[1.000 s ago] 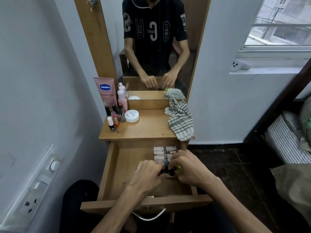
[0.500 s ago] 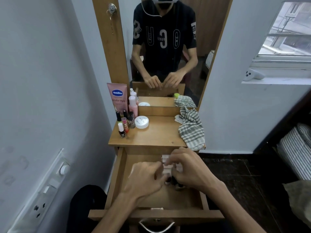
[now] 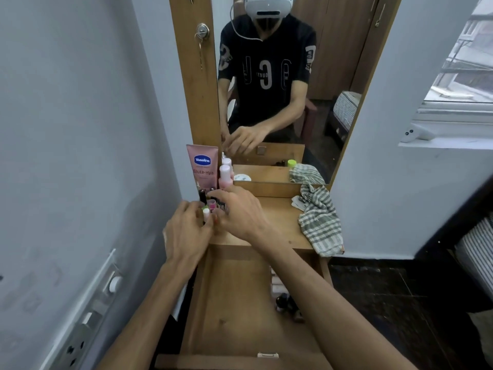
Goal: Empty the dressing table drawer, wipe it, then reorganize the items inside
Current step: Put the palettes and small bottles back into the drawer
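At the far left of the frame a grey wall is running down to a socket strip (image 3: 88, 324) in the lower left corner. Moving right, the left hand (image 3: 186, 233) is hovering over the left front corner of the tabletop (image 3: 277, 222), fingers curled narrow around a white-capped bottle (image 3: 206, 212) — whether it is actually gripping it I cannot tell, since the knuckles are hiding the contact. Just behind it a cluster of small bottles (image 3: 210, 202) is standing upright, dark and pink caps showing. Above them, in the left centre, a pink tube (image 3: 202, 166) is leaning against the mirror frame, with a pink bottle (image 3: 224, 177) just beside it.

The right hand (image 3: 240, 214) is reaching in from the lower right and crossing to the same cluster, its fingers bent down onto the small bottles, touching the left hand's fingertips; what it is pinching is hidden.

Below both forearms, in the bottom centre, the drawer (image 3: 232, 303) is standing open — mostly bare wood, with a few dark bottles (image 3: 286, 303) and pale sticks (image 3: 274, 279) lying along its right side, partly behind the right arm.

In the mirror (image 3: 293, 102) at the top centre the person's reflection is showing. Right of centre a checked cloth (image 3: 318, 222) is draping over the tabletop's right edge. A window (image 3: 458, 76) is filling the upper right.
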Demonstrator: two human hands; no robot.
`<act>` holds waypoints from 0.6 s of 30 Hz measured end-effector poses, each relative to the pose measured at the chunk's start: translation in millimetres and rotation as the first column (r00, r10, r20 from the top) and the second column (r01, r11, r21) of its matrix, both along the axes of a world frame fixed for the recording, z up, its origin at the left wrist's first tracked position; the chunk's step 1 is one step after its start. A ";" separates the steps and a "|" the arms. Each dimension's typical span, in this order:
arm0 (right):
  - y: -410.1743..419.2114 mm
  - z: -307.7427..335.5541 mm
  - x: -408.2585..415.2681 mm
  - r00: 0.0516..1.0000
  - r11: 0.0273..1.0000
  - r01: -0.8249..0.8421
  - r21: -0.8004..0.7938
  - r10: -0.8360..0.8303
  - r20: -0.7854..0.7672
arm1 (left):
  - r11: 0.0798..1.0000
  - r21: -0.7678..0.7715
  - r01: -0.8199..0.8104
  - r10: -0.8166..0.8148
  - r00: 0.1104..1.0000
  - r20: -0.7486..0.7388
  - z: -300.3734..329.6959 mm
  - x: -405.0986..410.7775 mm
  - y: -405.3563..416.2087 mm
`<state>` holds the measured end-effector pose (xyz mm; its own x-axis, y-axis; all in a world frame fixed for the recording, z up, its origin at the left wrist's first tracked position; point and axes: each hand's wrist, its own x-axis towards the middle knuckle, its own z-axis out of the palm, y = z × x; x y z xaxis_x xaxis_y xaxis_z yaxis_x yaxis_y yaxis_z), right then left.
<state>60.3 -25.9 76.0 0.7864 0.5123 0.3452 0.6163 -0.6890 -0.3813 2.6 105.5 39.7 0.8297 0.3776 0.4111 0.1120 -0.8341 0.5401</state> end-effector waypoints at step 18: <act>-53.2 -1.6 -28.5 0.998 0.995 -0.029 0.094 0.034 -0.052 | 0.976 -0.067 0.209 -0.197 0.969 0.147 -10.1 -54.1 -33.0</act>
<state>31.8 -79.2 74.4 0.7890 0.5047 0.3504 0.6141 -0.6296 -0.4759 -51.6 72.5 29.6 0.8295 0.2441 0.5023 -0.1356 -0.7844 0.6052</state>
